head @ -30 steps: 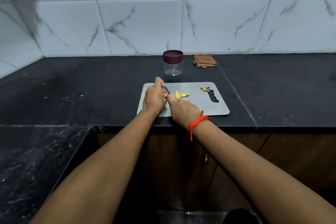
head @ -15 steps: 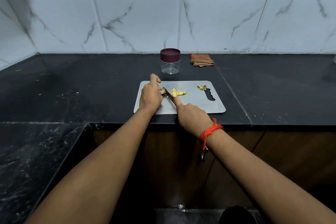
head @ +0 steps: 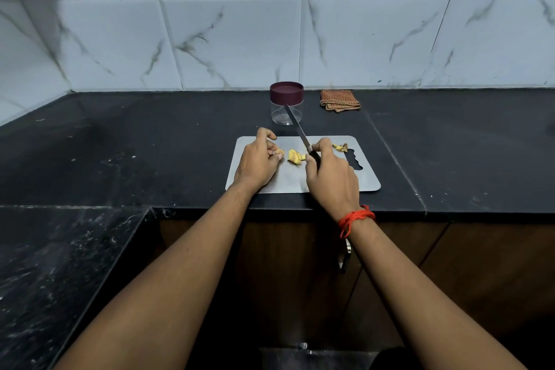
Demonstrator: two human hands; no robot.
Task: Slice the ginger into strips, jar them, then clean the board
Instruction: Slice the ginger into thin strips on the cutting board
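Left hand [head: 258,161] pinched a ginger piece [head: 280,152] to position it; right hand [head: 332,179] gripped the knife [head: 295,126], blade angled clear, probably between cuts.

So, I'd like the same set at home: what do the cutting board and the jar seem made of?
Cutting board: probably stainless steel, matte; thin, flat, grey with a soft sheen. Jar: clear plastic or glass, the view cannot settle which; see-through wall. Its lid: opaque maroon, likely plastic.
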